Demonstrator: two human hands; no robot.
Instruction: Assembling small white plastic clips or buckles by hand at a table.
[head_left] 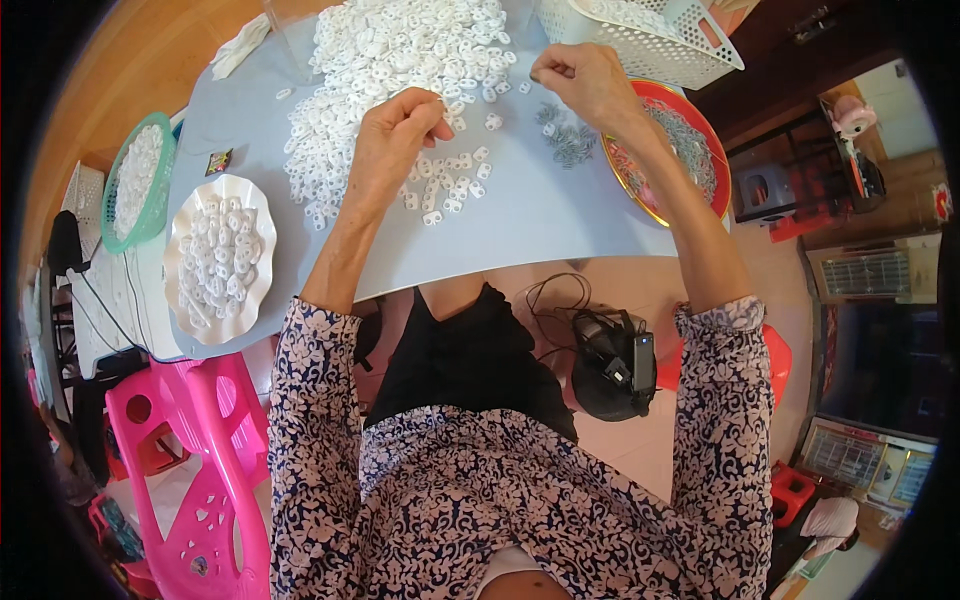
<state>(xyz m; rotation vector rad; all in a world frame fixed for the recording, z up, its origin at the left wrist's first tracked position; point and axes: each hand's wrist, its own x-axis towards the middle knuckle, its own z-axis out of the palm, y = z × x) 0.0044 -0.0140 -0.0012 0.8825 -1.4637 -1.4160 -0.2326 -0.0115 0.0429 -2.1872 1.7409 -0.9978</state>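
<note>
My left hand is curled over the edge of a big heap of small white plastic pieces on a grey-blue board; its fingers pinch together, apparently on one white piece. My right hand is raised beside the heap with fingertips pinched on something tiny that I cannot make out. A small cluster of grey metal clips lies just below my right hand. Loose white pieces are scattered under my left hand.
A red round tray with metal clips sits at the right, a white mesh basket behind it. At the left are a white scalloped plate of white pieces, a green basket and a pink plastic chair. A black device lies on the floor.
</note>
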